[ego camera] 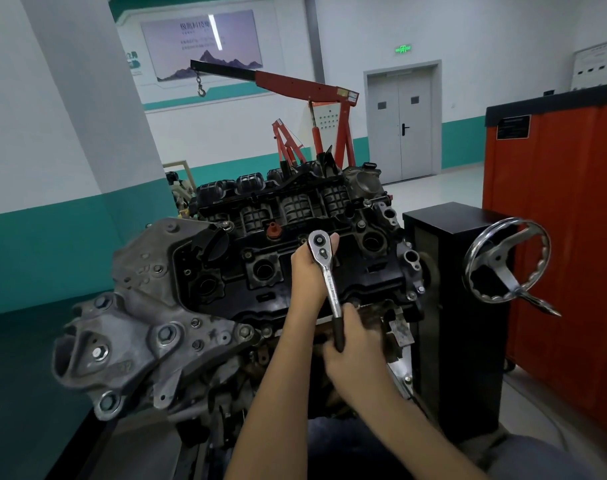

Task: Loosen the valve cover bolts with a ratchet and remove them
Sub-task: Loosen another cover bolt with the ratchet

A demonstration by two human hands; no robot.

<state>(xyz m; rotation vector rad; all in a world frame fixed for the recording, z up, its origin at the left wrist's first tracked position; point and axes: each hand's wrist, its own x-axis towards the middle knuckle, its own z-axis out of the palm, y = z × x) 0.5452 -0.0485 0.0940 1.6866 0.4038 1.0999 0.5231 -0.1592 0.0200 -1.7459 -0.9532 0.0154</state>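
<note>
Ratchet point(331, 289) sits in both grips: the right hand point(359, 344) curls round its black handle end at the near edge of the valve cover point(239, 296), while the left hand point(309, 271) wraps the shank just under the head, thumb up beside it. Its long axis runs from that near edge up and slightly left toward the cover's far edge, with the left hand nearer the head. The valve cover bolt beneath the head is hidden, so I cannot tell whether the socket is seated.

Chrome ratchet point(330, 285) (black grip) atop valve cover point(231, 294)
</note>
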